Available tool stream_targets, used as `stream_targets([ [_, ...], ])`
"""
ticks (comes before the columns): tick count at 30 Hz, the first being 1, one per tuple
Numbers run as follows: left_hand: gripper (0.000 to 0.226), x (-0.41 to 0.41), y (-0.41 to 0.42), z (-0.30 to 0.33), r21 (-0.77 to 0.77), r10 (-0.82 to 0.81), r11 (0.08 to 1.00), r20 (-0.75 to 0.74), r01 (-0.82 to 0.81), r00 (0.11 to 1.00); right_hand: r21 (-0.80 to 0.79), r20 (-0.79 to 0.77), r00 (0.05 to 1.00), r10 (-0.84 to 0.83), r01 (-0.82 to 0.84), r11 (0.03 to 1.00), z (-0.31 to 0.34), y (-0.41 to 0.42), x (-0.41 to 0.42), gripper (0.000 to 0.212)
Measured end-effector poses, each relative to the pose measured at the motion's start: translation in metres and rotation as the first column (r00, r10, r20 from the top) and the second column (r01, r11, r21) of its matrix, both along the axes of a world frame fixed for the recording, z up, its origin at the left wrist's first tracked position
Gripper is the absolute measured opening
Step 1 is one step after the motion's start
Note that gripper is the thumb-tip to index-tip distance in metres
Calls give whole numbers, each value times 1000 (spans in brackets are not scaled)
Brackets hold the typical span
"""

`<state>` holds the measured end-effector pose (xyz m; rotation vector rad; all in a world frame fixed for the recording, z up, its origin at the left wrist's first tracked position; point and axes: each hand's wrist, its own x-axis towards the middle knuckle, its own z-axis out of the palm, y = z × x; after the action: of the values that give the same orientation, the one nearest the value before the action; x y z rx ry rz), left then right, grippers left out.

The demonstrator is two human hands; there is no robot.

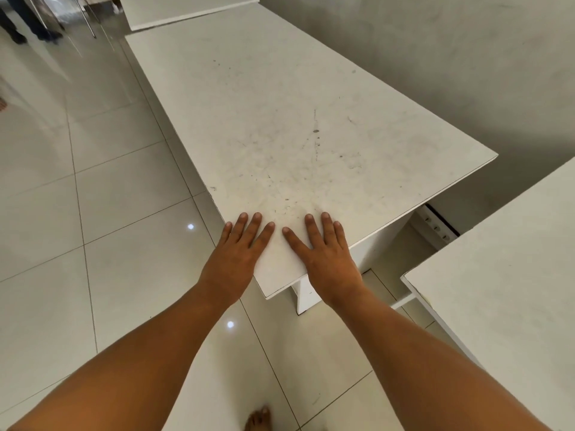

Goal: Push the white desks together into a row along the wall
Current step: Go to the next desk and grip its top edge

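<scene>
Head view: left hand and right hand, fingers flat and holding nothing, press the near corner of the worktop beside the wall. Recommend pushing low and evenly, keeping it parallel.

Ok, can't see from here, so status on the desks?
Both hands flat on the near desk: left hand, right hand. Far desk ahead. Third desk apart, at right.
</scene>
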<state>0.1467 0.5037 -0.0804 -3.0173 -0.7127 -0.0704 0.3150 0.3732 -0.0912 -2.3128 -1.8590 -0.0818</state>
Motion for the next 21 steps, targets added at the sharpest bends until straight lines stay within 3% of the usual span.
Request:
stream_targets([
  [21, 81, -21, -58, -3, -66, 12, 998, 82, -6, 997, 13, -31, 999, -14, 14, 1000, 5, -60, -21, 68],
])
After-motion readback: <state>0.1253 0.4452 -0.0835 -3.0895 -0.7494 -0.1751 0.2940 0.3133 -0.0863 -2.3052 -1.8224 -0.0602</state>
